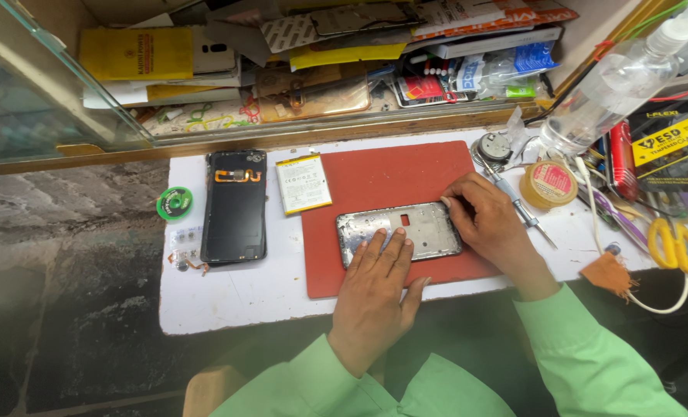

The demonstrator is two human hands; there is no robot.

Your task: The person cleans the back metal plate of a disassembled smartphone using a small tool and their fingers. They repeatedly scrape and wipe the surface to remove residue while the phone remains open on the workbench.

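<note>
A bare silver metal phone frame (399,232) lies flat and lengthwise on a red rectangular work mat (375,179) in the middle of the white bench (228,297). The left hand (375,289) rests palm down, its fingers (385,245) spread a little apart and pressing the near edge of the frame against the mat. The right hand (489,220) curls over the frame's 3 o'clock end, its fingers drawn together at the upper corner; whether they pinch a small part or tool there is hidden.

To work well here, I judge that the left hand should keep its flat, even pressure so the frame cannot slide or tip, while the right hand works in small moves at the corner, since the thin metal looks easy to bend.

At 9 o'clock from the mat lie a white flat phone battery (303,182) and, beyond it, a black phone back panel (236,207) with an orange flex strip, then a small green round reel (174,204). At 3 o'clock stand a round yellow tape roll (548,184), a slim metal screwdriver (523,210), yellow-handled scissors (674,245) and a clear plastic spray bottle (610,91).

At 12 o'clock a long wooden tray (282,133) behind the bench holds a loose heap: yellow packets, card boxes, a gold phone panel and coloured packaging, all overlapping.
</note>
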